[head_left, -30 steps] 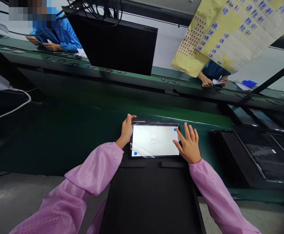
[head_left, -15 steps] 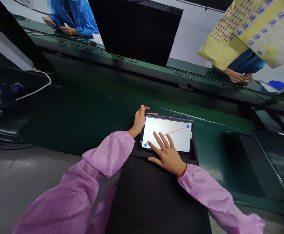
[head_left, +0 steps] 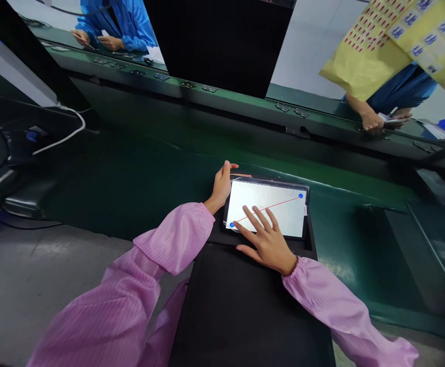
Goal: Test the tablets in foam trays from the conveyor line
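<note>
A tablet (head_left: 276, 196) with a lit white screen rests in a black tray-like holder (head_left: 311, 237) in front of me. On its screen a thin red line runs between a blue dot at the lower left and another at the upper right. My left hand (head_left: 221, 187) grips the tablet's left edge, its fingers partly hidden behind it. My right hand (head_left: 266, 237) is spread over the lower part of the screen, holding nothing. Its index fingertip is at the lower-left dot; whether it presses the glass I cannot tell.
The tablet is over a dark green bench (head_left: 149, 178). A black surface (head_left: 249, 306) extends toward me. At left stand a monitor (head_left: 20, 66) and a white cable (head_left: 64, 136). Black trays (head_left: 390, 255) lie right. Beyond the ledge, people in blue (head_left: 131, 25) work; yellow sheets (head_left: 363, 56) hang at right.
The red line now shows reaching the lower-left dot, where before it showed only from the upper right to my fingers. My index fingertip is closer to that dot. The view has shifted slightly.
</note>
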Tool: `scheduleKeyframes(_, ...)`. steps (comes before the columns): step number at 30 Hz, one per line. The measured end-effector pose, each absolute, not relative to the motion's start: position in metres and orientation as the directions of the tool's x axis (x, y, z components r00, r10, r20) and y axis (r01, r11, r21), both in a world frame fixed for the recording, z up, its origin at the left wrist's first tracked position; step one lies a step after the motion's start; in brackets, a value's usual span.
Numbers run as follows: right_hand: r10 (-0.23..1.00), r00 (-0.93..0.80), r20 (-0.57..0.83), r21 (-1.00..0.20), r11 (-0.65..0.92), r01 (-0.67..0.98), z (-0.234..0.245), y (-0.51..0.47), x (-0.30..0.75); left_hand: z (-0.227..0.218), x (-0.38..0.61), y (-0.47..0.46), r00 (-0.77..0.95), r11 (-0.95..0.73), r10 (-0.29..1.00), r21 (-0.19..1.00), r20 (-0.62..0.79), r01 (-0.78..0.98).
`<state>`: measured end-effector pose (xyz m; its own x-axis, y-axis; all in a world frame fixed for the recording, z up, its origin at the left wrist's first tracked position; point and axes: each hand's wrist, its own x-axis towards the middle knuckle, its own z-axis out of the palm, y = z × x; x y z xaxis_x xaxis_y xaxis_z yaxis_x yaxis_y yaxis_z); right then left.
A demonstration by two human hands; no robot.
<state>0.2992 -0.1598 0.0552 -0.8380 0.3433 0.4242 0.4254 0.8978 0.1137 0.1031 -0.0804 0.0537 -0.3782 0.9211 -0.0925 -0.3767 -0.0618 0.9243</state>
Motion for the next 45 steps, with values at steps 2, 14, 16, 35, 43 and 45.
scheduleKeyframes(2,0.353,-0.785,0.509,0.109,0.878,0.466,0.059,-0.153,0.309,0.053,0.103,-0.081,-0.374,-0.061,0.922,0.920,-0.096,-0.387)
scheduleKeyframes(14,0.486,-0.538,0.689,0.029,0.723,0.690,0.050,-0.127,0.369,0.058,0.102,-0.087,-0.369,-0.057,0.924,0.914,-0.105,-0.402)
scheduleKeyframes(16,0.445,-0.623,0.644,0.090,0.764,0.639,0.053,-0.132,0.359,0.056,0.102,-0.086,-0.376,-0.063,0.922,0.921,-0.095,-0.385)
scheduleKeyframes(35,0.390,-0.729,0.563,0.161,0.813,0.559,0.058,-0.132,0.332,0.054,0.101,-0.086,-0.383,-0.068,0.920,0.934,-0.077,-0.351)
scheduleKeyframes(43,0.384,-0.833,0.398,0.234,0.835,0.498,0.061,-0.123,0.295,0.058,0.101,-0.086,-0.373,-0.094,0.926,0.926,-0.054,-0.367)
scheduleKeyframes(45,0.382,-0.841,0.383,0.225,0.844,0.486,0.061,-0.122,0.294,0.058,0.101,-0.086,-0.372,-0.092,0.926,0.926,-0.055,-0.365)
